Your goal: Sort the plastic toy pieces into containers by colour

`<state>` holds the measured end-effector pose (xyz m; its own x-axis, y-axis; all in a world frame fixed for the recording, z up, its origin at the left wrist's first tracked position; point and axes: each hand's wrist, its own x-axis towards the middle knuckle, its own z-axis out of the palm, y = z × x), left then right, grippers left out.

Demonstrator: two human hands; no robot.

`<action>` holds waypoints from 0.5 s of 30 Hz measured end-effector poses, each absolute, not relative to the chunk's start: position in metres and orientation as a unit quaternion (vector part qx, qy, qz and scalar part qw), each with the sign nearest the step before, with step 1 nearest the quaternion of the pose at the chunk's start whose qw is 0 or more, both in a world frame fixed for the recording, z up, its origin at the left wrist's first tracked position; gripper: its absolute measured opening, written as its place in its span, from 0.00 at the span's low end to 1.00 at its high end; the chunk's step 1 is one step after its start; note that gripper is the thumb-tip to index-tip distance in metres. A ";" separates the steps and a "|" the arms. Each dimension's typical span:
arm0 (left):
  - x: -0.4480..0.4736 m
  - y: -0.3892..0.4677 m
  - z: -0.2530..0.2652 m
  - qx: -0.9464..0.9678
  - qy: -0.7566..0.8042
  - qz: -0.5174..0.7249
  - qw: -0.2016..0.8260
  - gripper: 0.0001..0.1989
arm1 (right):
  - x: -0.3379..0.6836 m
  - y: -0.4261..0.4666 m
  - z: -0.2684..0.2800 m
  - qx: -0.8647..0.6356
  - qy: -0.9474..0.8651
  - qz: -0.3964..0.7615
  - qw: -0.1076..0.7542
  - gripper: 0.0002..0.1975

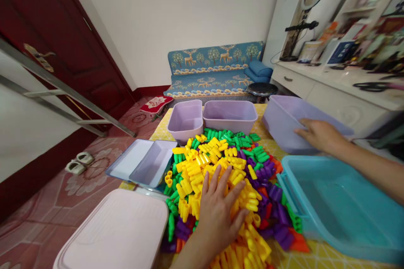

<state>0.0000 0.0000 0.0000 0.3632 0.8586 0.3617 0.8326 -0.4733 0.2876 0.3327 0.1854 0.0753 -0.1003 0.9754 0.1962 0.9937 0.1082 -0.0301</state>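
Observation:
My left hand [217, 206] lies with fingers spread on top of a heap of yellow plastic pieces [195, 172], which look like small joined tubes. Green pieces [233, 136], purple pieces [276, 206] and some orange-red ones [298, 241] show around and under the yellow. On the right, my right hand [318, 132] grips a light purple bin [280, 128] at its near side; part of that grip is hidden. Just below that arm is a teal bin [341, 193] with nothing seen inside.
Two more light purple bins [185, 122] stand at the table's far edge. At left are a shallow tray or lid [135, 159] and a pale pink lid [116, 227]. Beyond are a blue patterned sofa [208, 80], a black stool [261, 89] and a metal ladder [69, 92].

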 end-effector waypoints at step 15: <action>0.000 -0.001 -0.002 0.826 0.514 0.227 0.036 0.26 | 0.265 0.173 0.079 -0.594 -0.795 -0.105 0.067 0.18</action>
